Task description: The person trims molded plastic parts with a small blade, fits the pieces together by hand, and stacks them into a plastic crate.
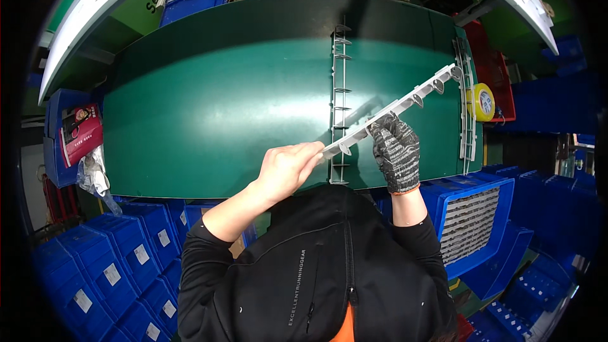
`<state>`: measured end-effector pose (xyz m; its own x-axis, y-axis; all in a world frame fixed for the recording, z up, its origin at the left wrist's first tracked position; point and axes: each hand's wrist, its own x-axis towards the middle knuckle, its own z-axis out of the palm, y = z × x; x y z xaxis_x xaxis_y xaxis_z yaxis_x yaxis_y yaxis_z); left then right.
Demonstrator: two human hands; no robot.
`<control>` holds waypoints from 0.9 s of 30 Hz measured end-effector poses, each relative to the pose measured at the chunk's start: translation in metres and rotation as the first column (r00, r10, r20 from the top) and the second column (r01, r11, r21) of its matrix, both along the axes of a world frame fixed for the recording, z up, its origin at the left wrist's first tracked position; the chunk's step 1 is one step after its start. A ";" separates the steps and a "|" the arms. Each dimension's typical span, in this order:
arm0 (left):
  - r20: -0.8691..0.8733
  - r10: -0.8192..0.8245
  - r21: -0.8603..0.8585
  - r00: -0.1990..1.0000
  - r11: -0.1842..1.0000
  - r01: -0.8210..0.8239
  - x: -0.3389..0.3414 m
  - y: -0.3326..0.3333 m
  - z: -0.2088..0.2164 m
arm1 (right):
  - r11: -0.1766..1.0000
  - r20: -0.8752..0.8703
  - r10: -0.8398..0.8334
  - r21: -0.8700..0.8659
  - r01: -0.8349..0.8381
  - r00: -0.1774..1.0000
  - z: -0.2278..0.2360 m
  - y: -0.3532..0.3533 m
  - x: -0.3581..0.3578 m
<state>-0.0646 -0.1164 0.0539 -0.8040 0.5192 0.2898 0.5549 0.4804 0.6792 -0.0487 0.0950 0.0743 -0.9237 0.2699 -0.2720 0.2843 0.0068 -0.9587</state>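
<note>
A long, light-grey metal strip with several round tabs (405,104) slants above the table, rising to the far right. My left hand (290,166), bare, grips its near end with the fingers closed. Farther along, my right hand (396,152) pinches the strip near its middle; it wears a black-and-white knitted glove with an orange cuff. Beneath the held piece, a similar thin tabbed strip (342,90) lies lengthwise from the far edge toward me. More such strips (468,114) lie side by side at the table's right end.
The green tabletop (209,120) spreads before me. At its right edge are a yellow tape roll (484,102) and a red bin (503,88). A blue crate (478,259) at lower right holds stacked grey strips. Blue bins (107,253) stand lower left; a blue box with a red packet (82,136) sits left.
</note>
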 end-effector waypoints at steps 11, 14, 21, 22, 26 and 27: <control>0.760 -0.565 0.630 0.321 0.761 -0.154 -0.004 -0.008 -0.004 | 0.969 -0.147 -0.102 -0.237 0.065 0.984 -0.013 0.010 0.010; 0.804 -0.379 0.455 0.458 0.888 -0.065 -0.007 -0.006 -0.007 | 0.844 -0.156 0.403 0.444 -0.300 0.902 -0.011 0.001 0.019; 0.573 -0.157 0.232 0.804 0.972 0.025 -0.004 0.001 0.004 | 0.674 -0.195 0.423 0.720 -0.164 0.885 -0.019 -0.004 0.006; 0.572 -0.158 0.234 0.805 0.972 0.024 -0.004 0.002 0.003 | 0.606 -0.231 0.500 0.782 -0.146 0.835 -0.019 -0.005 0.006; 0.503 -0.069 0.173 0.862 0.985 -0.022 -0.003 0.006 0.003 | 0.782 -0.258 0.493 0.551 -0.293 0.831 -0.022 -0.010 0.013; 0.455 -0.056 0.170 0.889 0.985 -0.025 -0.002 0.007 0.002 | 0.902 -0.145 0.351 0.317 -0.293 0.925 -0.006 -0.012 0.014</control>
